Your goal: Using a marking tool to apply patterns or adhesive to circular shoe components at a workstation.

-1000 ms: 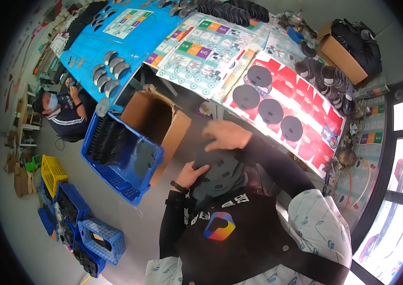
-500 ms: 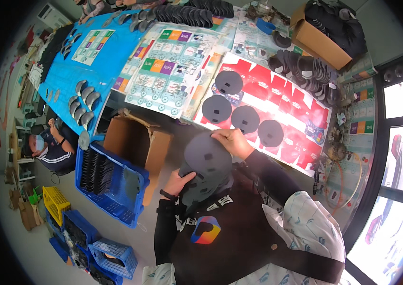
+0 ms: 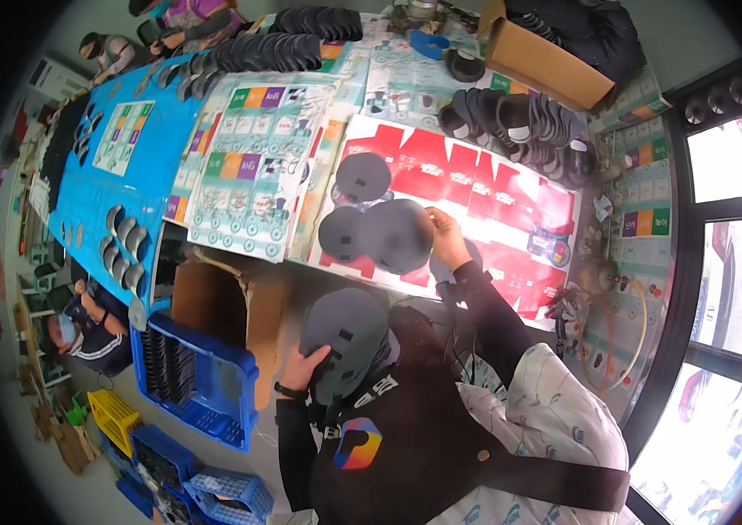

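Note:
My left hand (image 3: 303,366) is closed on the edge of a stack of grey discs (image 3: 344,328), held against my front; a small black square shows on the top one. Over the worktable, my right hand (image 3: 448,236) pinches the right edge of a single grey disc (image 3: 397,234), blurred by motion. That disc is above a red-and-white printed sheet (image 3: 511,206), and I cannot tell whether it touches. Two more discs lie on the sheet to its left, an upper disc (image 3: 364,178) and a lower disc (image 3: 340,232). Another disc is partly hidden behind my right wrist.
Rows of dark curved pieces (image 3: 528,131) and a cardboard box (image 3: 546,66) stand at the back right. Left of me are an open carton (image 3: 266,328) and a blue crate (image 3: 235,420). A blue-topped table (image 3: 126,188) extends left, with co-workers beside it.
My right hand has lifted a disc off the stack and carried it forward over the printed sheet. My left hand still grips the stack. The whole view has shifted slightly.

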Demonstrator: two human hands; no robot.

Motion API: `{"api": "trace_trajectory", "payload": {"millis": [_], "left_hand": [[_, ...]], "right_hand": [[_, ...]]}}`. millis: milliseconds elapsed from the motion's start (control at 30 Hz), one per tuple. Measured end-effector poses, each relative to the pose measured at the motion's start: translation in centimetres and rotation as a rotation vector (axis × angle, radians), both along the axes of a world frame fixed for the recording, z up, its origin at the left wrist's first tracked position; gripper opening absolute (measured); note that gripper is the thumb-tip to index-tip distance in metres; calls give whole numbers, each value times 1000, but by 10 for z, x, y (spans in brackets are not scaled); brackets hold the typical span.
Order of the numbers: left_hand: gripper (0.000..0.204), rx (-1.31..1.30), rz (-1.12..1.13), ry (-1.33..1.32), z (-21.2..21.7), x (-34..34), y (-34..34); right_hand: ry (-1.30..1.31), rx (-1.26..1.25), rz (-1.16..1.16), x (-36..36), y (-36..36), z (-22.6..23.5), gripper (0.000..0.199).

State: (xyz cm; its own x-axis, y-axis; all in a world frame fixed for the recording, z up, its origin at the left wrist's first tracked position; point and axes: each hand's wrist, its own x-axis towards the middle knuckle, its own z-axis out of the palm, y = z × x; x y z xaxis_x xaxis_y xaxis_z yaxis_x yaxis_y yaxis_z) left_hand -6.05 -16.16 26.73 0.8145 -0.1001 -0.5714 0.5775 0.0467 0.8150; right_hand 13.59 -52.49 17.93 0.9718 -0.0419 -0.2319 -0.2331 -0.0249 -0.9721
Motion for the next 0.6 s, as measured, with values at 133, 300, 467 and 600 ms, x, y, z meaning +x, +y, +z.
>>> {"api": "trace_trajectory", "payload": {"millis": [133,300,467,600], "left_hand": [[31,-37,56,72,-3,1,-10],[26,-30,43,134,0,5,-23],[26,-14,70,106,2,3,-28],[26,14,63,214,0,3,-23]], "right_hand": [[72,-48,-239,33,-48,-59,19],[27,-278,-189,70,-69,-90,23],[6,-473,-191,98,-65,-98,27],[99,-495,-150,110,-62,-93,34]]}}
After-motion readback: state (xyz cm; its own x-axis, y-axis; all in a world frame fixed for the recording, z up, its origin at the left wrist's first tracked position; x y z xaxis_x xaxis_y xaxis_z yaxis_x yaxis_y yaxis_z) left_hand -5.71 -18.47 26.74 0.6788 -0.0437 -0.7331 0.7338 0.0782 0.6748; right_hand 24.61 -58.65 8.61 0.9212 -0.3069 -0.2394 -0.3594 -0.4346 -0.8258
